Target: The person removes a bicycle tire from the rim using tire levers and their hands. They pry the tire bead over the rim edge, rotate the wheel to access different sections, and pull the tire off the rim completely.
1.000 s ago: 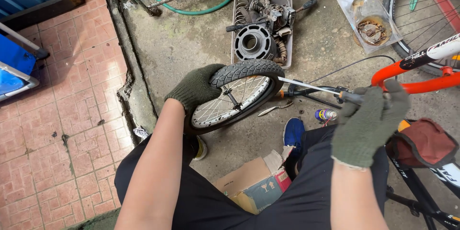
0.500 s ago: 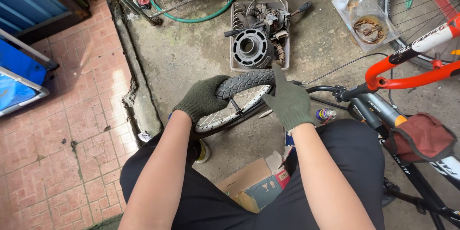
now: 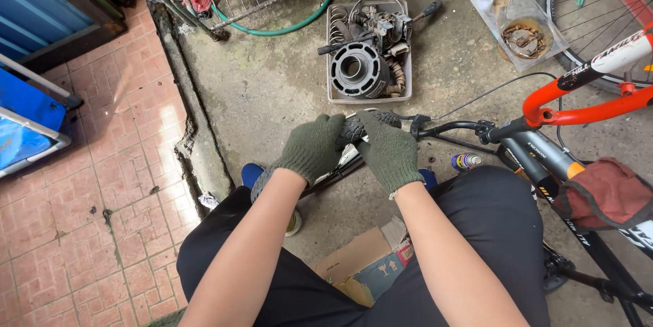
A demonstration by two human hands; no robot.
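Gripping a small black wheel (image 3: pixel 354 138), both gloved hands (image 3: pixel 350 150) above a brown cardboard box (image 3: pixel 360 266).

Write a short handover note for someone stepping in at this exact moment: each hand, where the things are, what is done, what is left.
Left hand: gloved, gripping the small wheel on its tyre.
Right hand: gloved, also gripping the tyre, beside the left.
Wheel: held above the knees, tipped nearly flat, off the ground.
Nearby: grey tray of parts ahead, orange bicycle frame to the right, spray can on the concrete.
Done: wheel in both hands.
Left: cannot tell from this view.
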